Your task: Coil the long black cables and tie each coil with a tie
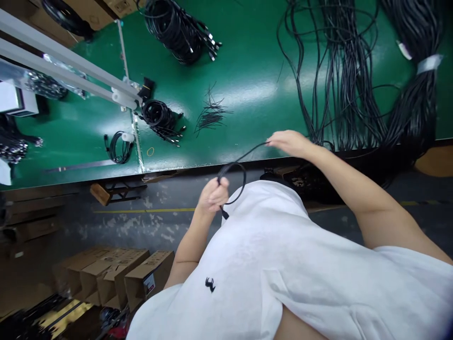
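A black cable (244, 177) runs between my two hands in front of my body, near the edge of the green table. My left hand (213, 194) is closed around it, with one loop hanging beside the fist and a dark connector end sticking out below. My right hand (288, 143) pinches the cable farther along, over the table's front edge. Beyond the hands, a small pile of thin black ties (213, 114) lies on the table. Past my right hand, long loose black cables (339, 94) spread over the tabletop and hang toward its edge.
Coiled cable bundles (173, 30) lie at the back, with a smaller bundle (159, 118) nearer. A single coiled cable (118, 147) and a rubber band (150, 151) are on the left. Grey posts (71, 52) cross the left side. Cardboard boxes (109, 274) and a stool (106, 192) stand below.
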